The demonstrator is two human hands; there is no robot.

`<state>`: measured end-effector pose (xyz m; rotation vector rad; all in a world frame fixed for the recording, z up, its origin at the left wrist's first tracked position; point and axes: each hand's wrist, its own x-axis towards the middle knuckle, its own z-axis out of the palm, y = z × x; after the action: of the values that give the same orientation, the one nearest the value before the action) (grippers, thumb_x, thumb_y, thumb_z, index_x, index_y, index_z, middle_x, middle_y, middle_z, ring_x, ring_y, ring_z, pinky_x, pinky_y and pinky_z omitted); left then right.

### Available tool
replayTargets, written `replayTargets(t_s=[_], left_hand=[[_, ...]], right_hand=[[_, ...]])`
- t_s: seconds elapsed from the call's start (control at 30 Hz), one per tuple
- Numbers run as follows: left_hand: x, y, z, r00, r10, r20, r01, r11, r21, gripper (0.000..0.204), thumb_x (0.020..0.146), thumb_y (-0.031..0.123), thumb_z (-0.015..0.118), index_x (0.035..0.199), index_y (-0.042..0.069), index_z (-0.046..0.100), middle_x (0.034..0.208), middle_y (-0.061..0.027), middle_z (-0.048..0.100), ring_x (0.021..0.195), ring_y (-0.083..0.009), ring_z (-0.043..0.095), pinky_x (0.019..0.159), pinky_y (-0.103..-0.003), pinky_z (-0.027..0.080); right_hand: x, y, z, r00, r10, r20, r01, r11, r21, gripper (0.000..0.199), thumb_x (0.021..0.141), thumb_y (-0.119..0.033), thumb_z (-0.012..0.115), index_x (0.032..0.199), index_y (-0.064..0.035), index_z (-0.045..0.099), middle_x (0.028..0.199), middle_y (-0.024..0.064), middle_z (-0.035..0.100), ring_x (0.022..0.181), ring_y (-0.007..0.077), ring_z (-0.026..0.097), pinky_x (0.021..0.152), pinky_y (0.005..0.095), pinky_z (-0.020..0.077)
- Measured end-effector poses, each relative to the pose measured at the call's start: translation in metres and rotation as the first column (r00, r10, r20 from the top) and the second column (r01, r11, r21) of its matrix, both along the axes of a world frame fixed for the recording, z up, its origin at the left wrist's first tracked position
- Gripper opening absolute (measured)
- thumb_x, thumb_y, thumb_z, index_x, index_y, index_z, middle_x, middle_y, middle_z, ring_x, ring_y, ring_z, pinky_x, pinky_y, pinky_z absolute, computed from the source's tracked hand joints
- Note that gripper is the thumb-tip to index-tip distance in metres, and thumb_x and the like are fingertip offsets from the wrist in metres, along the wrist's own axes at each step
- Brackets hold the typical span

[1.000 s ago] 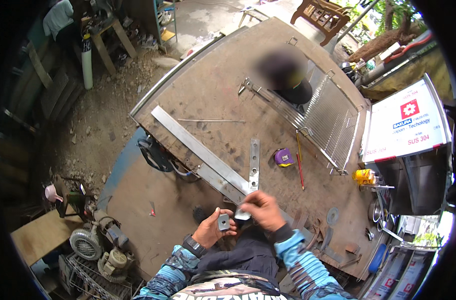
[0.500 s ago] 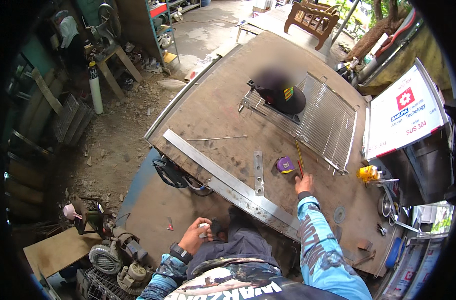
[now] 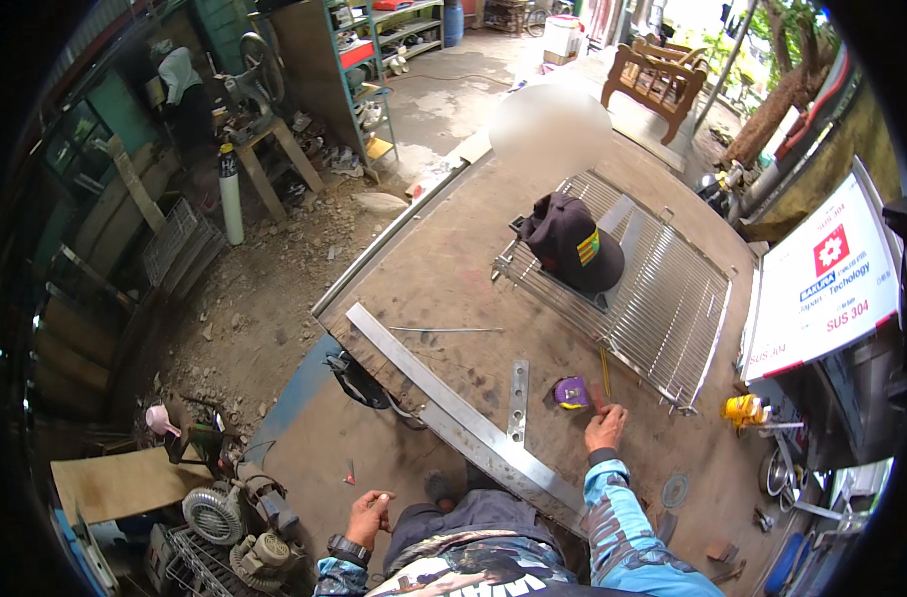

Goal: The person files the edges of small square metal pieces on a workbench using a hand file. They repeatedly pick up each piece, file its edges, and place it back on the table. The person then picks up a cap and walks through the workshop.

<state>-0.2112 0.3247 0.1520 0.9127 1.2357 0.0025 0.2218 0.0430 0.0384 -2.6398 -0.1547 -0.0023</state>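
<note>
My right hand point(image 3: 604, 428) is over the bench with its fingers closed at the lower end of a slim red stick point(image 3: 599, 398), which is smeared by motion. A thin yellow strip point(image 3: 604, 370) lies just beyond it. Left of those fingers sits a purple and yellow tape measure point(image 3: 572, 393). A flat metal bar with holes point(image 3: 518, 401) lies farther left. Low beside my lap, away from the bench, my left hand point(image 3: 370, 515) has its fingers curled together; whatever they hold is hidden.
A wire rack point(image 3: 677, 308) with a dark cap point(image 3: 573, 244) on it lies on the bench point(image 3: 423, 284). A long metal angle point(image 3: 453, 408) runs along the near edge. A yellow bottle point(image 3: 744, 409) stands at right; motors point(image 3: 214, 515) sit at lower left. A person point(image 3: 180, 80) stands far left.
The view has tilted up, so the bench appears lower. My left hand has drawn back, and the pale thing in it no longer shows. The red stick has shifted at my right fingers.
</note>
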Motion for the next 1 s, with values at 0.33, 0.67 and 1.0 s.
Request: replayTargets(t_s=[0.33, 0.67, 1.0], left_hand=[[-0.101, -0.045, -0.033, 0.946, 0.191, -0.261, -0.185, 0.982, 0.048, 0.025, 0.105, 0.027, 0.062, 0.107, 0.005, 0.073, 0.063, -0.0015, 0.053, 0.044, -0.014, 0.051, 0.043, -0.033, 0.052], [-0.132, -0.09, -0.043, 0.874, 0.26, -0.411, -0.273, 0.962, 0.029, 0.026, 0.106, 0.025, 0.061, 0.104, 0.0, 0.069, 0.061, -0.003, 0.051, 0.043, -0.0141, 0.049, 0.042, -0.035, 0.052], [-0.138, -0.088, -0.047, 0.876, 0.277, -0.395, -0.269, 0.96, 0.076, 0.023, 0.105, 0.022, 0.06, 0.097, 0.002, 0.068, 0.067, -0.0048, 0.056, 0.048, -0.017, 0.054, 0.045, -0.037, 0.054]], right_hand=[[0.002, 0.089, 0.075, 0.903, 0.358, -0.238, -0.421, 0.846, -0.326, 0.098, 0.086, -0.053, 0.077, 0.164, -0.016, 0.031, 0.152, 0.0222, 0.05, 0.137, 0.0434, 0.048, 0.114, 0.056, 0.0398], [0.031, 0.088, 0.026, 0.928, 0.343, -0.145, -0.369, 0.898, -0.24, 0.083, 0.083, -0.051, 0.079, 0.142, -0.0017, 0.047, 0.139, 0.0255, 0.056, 0.135, 0.0433, 0.048, 0.114, 0.0553, 0.038], [0.1, 0.197, 0.127, 0.904, 0.427, -0.024, -0.179, 0.428, 0.886, 0.028, 0.09, -0.02, 0.069, 0.11, -0.0054, 0.058, 0.09, 0.0016, 0.057, 0.074, 0.0105, 0.054, 0.067, 0.0288, 0.0477]])
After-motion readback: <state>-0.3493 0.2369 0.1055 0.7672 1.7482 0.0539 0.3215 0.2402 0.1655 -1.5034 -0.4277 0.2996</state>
